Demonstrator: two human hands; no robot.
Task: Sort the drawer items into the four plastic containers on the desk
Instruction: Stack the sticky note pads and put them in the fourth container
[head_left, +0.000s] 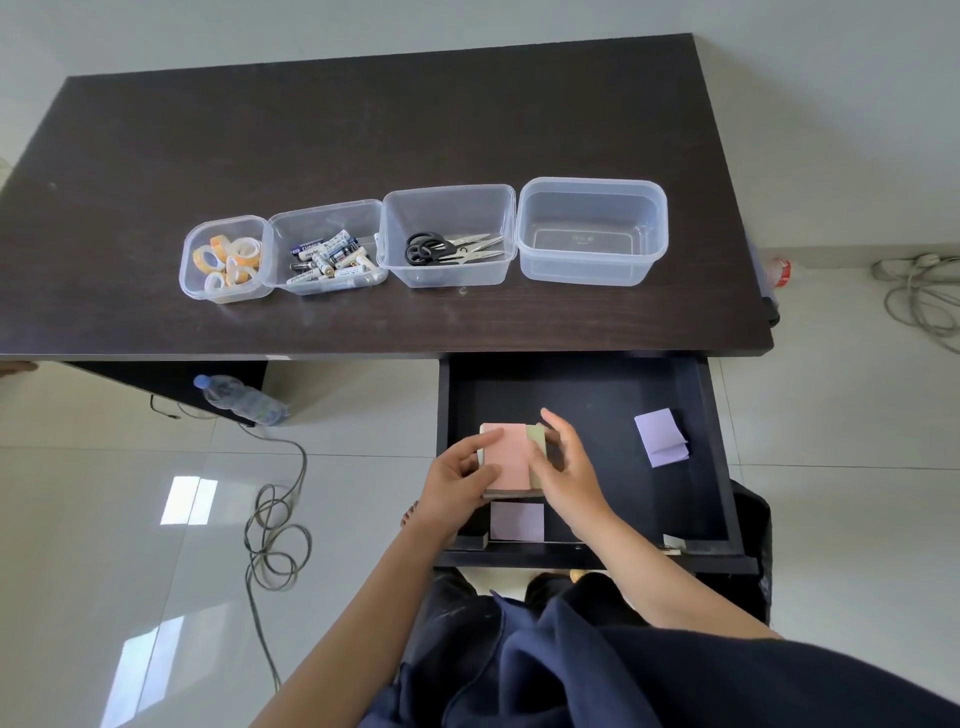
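A stack of sticky-note pads with a pink pad (508, 453) on top is held over the open dark drawer (717, 467). My left hand (457, 480) grips its left side and my right hand (563, 467) grips its right side. Two purple pads lie in the drawer, one (517, 521) just below the stack, one (661, 436) at the right. Four clear containers stand in a row on the desk: tape rolls (226, 258), batteries (329, 252), scissors (448, 244), and an empty container (592, 228) at the right.
The dark desk (363, 130) spans the upper view. A water bottle (240, 399) and a coiled cable (275, 525) are on the tiled floor at the left. More cables (919, 296) lie on the floor at the right.
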